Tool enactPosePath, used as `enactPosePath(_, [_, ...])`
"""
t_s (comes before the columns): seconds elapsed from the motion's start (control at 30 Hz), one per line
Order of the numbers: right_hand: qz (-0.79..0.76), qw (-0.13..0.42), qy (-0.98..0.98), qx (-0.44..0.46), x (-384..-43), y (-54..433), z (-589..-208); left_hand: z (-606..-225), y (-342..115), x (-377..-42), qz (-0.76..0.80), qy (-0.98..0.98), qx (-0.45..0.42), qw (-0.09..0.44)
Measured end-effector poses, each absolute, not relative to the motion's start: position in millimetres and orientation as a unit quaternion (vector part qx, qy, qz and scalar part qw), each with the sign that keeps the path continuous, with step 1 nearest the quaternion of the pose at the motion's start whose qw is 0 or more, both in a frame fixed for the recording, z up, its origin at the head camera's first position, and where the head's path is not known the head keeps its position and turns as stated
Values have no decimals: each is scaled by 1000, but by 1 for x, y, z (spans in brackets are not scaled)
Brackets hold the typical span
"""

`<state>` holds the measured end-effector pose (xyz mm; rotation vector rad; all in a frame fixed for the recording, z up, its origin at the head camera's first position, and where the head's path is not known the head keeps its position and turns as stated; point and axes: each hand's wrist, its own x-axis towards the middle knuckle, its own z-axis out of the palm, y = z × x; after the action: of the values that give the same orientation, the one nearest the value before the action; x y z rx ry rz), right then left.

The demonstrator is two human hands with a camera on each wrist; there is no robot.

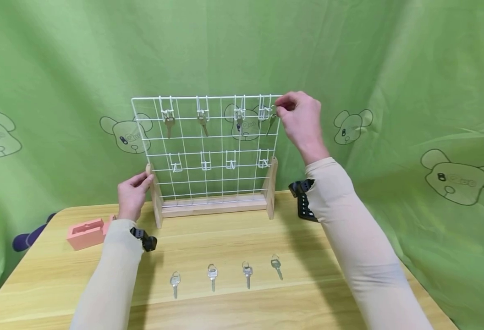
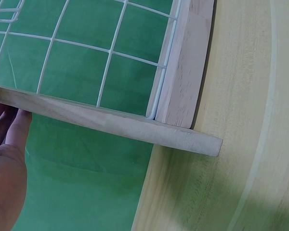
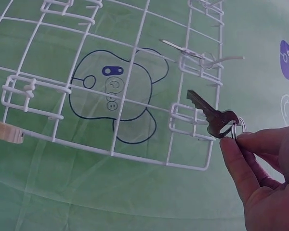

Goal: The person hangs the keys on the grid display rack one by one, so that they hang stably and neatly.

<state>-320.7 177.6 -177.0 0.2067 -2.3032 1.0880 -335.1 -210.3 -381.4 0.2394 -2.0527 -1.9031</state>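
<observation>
In the head view a white wire grid rack [image 1: 221, 137] stands upright on a wooden base. My left hand [image 1: 132, 195] pinches the rack's left wooden upright [image 2: 96, 115] near its top. Thumb and fingers of my right hand [image 3: 269, 168] pinch the ring of a key [image 3: 214, 115]. This key is beside the upper right hook [image 1: 264, 113], its blade pointing toward the grid in the right wrist view. Three other keys hang along the top row, among them the leftmost key [image 1: 169, 126]. A second row of hooks [image 1: 206, 165] sits lower on the grid.
Several keys with rings lie in a row on the wooden table [image 1: 225, 311], one being a silver key [image 1: 212, 275]. A pink holder [image 1: 86, 233] stands left of the rack. A black keypad [image 1: 305, 208] lies right. Green curtains [image 1: 209, 46] hang behind.
</observation>
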Motion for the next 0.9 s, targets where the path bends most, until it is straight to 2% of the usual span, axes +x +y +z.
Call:
enactPosePath(0.67, [439, 255, -857, 82, -328, 182, -190, -383, -210, -335, -667, -722, 83, 164])
enactPosePath(0.9, [470, 261, -838, 93, -328, 190, -197, -383, -211, -335, -667, -720, 79, 173])
